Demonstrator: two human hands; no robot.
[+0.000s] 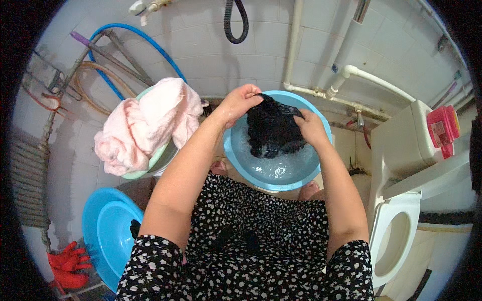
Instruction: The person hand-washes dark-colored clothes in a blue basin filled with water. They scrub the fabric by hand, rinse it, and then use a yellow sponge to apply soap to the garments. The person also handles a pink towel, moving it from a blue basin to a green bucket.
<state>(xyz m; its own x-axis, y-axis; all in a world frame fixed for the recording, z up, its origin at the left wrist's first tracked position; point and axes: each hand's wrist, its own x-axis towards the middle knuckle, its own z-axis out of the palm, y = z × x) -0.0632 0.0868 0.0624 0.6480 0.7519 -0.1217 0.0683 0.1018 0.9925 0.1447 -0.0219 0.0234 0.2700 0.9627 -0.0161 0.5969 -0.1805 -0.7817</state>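
Note:
A wet black cloth (276, 131) hangs between my two hands over a round light-blue basin (232, 159). My left hand (237, 104) pinches its upper left corner near the basin's far left rim. At the cloth's right edge, my right hand (311, 125) grips it with bent fingers. The lower part of the cloth reaches the sudsy water (278, 170) in the basin. What kind of garment or cloth it is, I cannot make out.
To the left, a pink fluffy towel (150, 125) is heaped on a pale green basin (159, 156). Nearer stands a blue basin (113, 226) with something black at its edge. Red gloves (69, 263) lie at the lower left. A toilet (396, 241) is on the right, pipes (296, 45) behind.

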